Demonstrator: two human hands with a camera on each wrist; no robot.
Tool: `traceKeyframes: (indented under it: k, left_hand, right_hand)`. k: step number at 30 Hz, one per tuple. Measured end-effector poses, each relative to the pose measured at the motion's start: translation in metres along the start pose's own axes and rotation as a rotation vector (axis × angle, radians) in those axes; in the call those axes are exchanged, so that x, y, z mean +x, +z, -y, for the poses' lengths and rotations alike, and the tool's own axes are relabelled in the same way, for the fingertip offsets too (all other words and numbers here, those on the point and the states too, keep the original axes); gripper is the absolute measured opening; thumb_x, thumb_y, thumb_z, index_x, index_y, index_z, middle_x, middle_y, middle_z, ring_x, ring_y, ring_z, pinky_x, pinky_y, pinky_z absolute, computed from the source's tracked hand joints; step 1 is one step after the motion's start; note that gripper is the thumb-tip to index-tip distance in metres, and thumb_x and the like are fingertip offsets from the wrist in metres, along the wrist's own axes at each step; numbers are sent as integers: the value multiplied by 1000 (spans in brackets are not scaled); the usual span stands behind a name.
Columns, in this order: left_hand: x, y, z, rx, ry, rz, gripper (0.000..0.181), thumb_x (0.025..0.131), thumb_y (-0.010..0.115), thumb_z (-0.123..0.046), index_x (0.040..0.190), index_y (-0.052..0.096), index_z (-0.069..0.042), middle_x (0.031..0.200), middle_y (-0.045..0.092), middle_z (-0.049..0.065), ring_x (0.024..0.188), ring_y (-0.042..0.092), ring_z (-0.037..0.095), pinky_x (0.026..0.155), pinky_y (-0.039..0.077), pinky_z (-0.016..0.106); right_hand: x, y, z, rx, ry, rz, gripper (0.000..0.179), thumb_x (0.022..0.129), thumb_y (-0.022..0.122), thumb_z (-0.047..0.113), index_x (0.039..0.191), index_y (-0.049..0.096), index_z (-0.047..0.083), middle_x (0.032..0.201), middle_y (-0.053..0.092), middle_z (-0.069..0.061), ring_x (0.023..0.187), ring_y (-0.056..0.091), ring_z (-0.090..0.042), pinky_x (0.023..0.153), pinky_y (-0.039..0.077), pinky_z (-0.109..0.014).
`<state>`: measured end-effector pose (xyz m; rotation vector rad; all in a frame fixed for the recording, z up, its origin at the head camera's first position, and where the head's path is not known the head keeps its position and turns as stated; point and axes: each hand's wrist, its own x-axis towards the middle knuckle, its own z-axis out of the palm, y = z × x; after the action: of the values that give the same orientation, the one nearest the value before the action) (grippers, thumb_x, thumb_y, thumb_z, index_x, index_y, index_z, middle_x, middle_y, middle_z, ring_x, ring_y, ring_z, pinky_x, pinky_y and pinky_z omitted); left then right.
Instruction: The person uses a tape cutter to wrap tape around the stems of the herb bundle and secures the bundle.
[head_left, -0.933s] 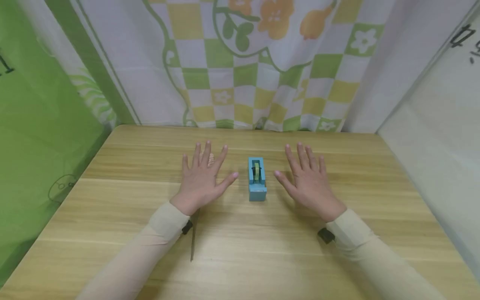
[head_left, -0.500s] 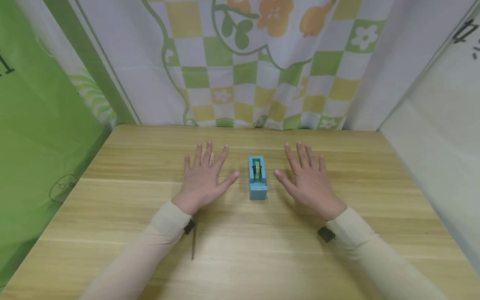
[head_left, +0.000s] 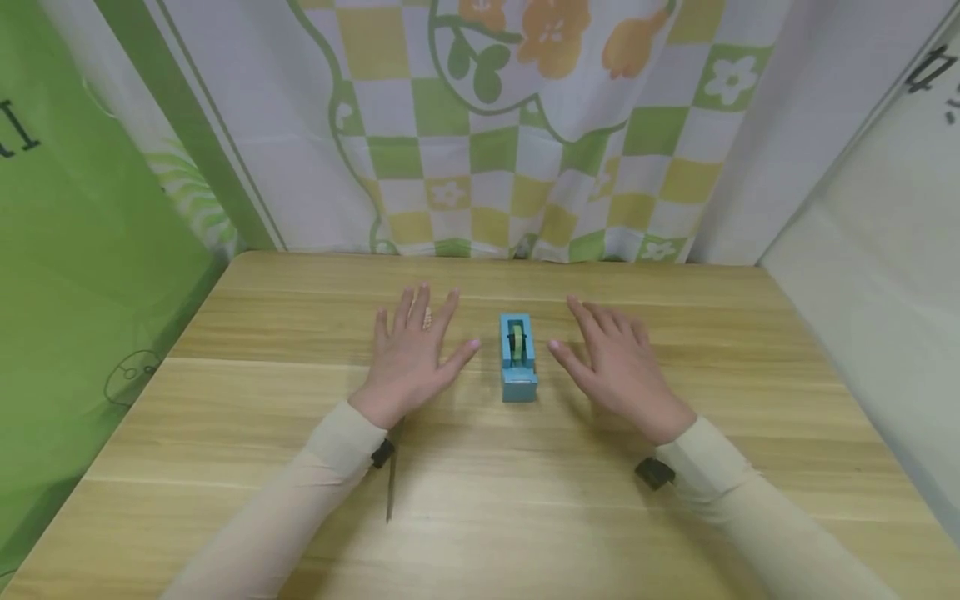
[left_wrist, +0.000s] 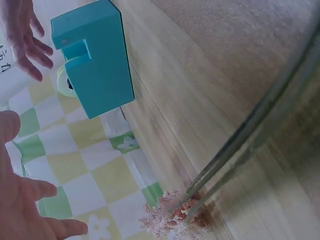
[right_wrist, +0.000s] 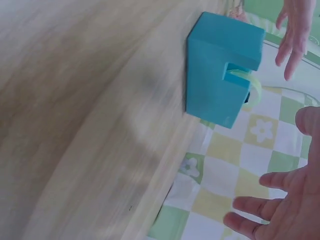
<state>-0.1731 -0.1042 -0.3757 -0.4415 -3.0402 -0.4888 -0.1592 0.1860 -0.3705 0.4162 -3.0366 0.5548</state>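
Observation:
A blue tape dispenser stands upright on the wooden table, with a pale green roll of tape set in it. To its left, my left hand hovers with its fingers spread, holding nothing. Beneath that hand lies a long thin-stemmed sprig; its pink, flower-like head shows in the left wrist view, while the head view hides most of it. On the dispenser's other side is my right hand, its fingers slightly bent and nothing in them. Neither hand touches the dispenser.
The wooden table ends at the back against a checked, flowered curtain. Green cloth hangs at the left and a white sheet at the right. Dark wrist devices sit under both cuffs.
The right hand's fingers have bent a little downward. My left hand has shifted slightly to the right, still spread. The dispenser and the sprig stay where they were on the table.

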Motion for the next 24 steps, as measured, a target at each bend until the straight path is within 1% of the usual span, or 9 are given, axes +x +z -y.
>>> traceKeyframes:
  k: [3, 6, 8, 10, 12, 15, 17, 20, 24]
  left_hand:
    - [2, -1, -1, -31, 44, -46, 80, 105, 39, -69, 168, 22, -23, 172, 27, 20, 160, 26, 41, 127, 13, 73]
    - [6, -1, -1, -86, 126, -74, 73, 107, 46, -58, 165, 31, -15, 162, 46, 20, 151, 44, 39, 127, 27, 65]
    - [10, -1, -1, -137, 177, -62, 67, 108, 50, -51, 161, 39, -10, 157, 52, 18, 147, 50, 37, 125, 35, 58]
    - [15, 0, -2, -184, 216, -27, 62, 108, 54, -45, 158, 44, -9, 156, 54, 17, 145, 52, 36, 122, 41, 53]
    - [20, 3, -4, -217, 234, 19, 60, 107, 57, -42, 155, 47, -8, 157, 53, 17, 146, 51, 37, 121, 42, 53]
    - [28, 8, -8, -222, 252, 90, 62, 104, 63, -41, 156, 47, -10, 158, 51, 17, 144, 53, 38, 119, 45, 53]
    - [33, 12, -12, -219, 278, 127, 64, 103, 66, -40, 156, 47, -10, 158, 51, 17, 142, 55, 37, 117, 47, 51]
    - [39, 18, -15, -208, 316, 159, 66, 101, 69, -38, 157, 47, -10, 159, 49, 16, 143, 55, 34, 117, 48, 47]
    - [43, 23, -18, -204, 336, 174, 67, 100, 72, -36, 157, 47, -10, 162, 46, 16, 147, 50, 33, 121, 44, 46]
  right_hand:
    - [1, 0, 2, 39, -17, -34, 77, 108, 41, 61, 161, 35, 5, 160, 44, -25, 150, 38, -48, 123, 22, -71]
    - [2, 0, 5, 100, -29, -48, 66, 109, 48, 51, 147, 49, -2, 148, 56, -25, 139, 49, -45, 117, 37, -65]
    - [4, -1, 9, 164, -33, -32, 52, 109, 54, 42, 135, 59, -2, 135, 64, -22, 127, 59, -40, 108, 48, -59]
    - [8, 0, 14, 232, -45, 2, 38, 107, 59, 33, 121, 67, -1, 119, 70, -18, 110, 65, -33, 94, 56, -50]
    - [13, 2, 19, 300, -57, 41, 27, 106, 62, 25, 109, 72, 0, 105, 73, -14, 93, 66, -26, 81, 57, -39]
    - [18, 7, 24, 352, -83, 100, 21, 103, 65, 19, 100, 76, 0, 92, 74, -12, 79, 62, -19, 70, 52, -29]
    - [19, 11, 27, 355, -81, 135, 21, 103, 66, 19, 99, 76, 2, 90, 74, -9, 77, 60, -16, 68, 50, -26]
    - [17, 18, 30, 352, -69, 174, 22, 103, 66, 22, 98, 76, 4, 89, 73, -6, 76, 60, -14, 67, 50, -26]
    - [14, 23, 33, 393, -33, 178, 23, 104, 65, 23, 96, 76, 5, 87, 72, -5, 75, 58, -14, 65, 49, -27]
